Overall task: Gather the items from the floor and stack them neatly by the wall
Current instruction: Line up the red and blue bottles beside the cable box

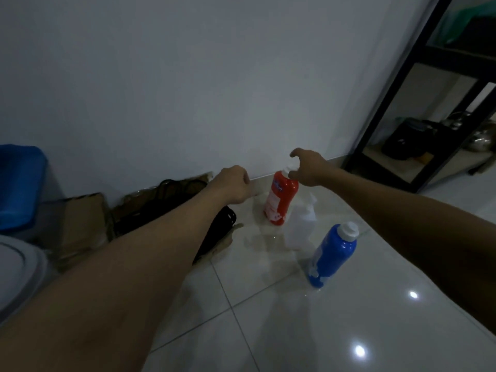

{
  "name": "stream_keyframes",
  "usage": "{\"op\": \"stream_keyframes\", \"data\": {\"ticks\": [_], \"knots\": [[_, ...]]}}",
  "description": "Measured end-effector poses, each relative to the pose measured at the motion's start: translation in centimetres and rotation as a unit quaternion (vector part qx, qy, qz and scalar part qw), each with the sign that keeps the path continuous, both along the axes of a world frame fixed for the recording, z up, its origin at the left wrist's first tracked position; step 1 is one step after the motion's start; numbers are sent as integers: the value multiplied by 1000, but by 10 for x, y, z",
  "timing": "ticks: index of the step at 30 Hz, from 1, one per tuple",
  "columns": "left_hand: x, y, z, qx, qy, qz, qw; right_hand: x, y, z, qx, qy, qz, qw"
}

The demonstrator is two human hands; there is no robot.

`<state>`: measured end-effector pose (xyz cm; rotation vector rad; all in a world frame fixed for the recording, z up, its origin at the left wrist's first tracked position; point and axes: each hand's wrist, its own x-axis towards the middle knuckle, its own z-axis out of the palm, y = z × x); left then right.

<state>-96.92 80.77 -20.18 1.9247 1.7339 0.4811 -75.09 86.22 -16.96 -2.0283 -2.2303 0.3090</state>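
- Near the wall (pixel 188 76), a red bottle (pixel 280 201) stands upright on the floor (pixel 295 318); the right hand (pixel 308 167) is at its white cap, fingers spread, not yet closed on it.
- Left hand (pixel 233 187) hovers beside, loosely curled, holding nothing that I can see.
- A blue bottle (pixel 332 255) stands nearer, well apart from the wall.
- My judgement: take the red bottle by the neck, keep it upright, and put it close to the wall; wet-looking tiles may be slippery.
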Motion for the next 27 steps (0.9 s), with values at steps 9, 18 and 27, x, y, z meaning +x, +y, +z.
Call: {"op": "stream_keyframes", "data": {"ticks": [9, 18, 27], "knots": [[30, 24, -19, -18, -15, -31, 999, -3, 36, -45, -34, 14, -8, 999], [38, 38, -31, -14, -49, 1, 999, -8, 50, -37, 50, 99, 65, 992], [-4, 45, -32, 7, -83, 92, 992, -47, 60, -44, -4, 61, 219, 974]]}}
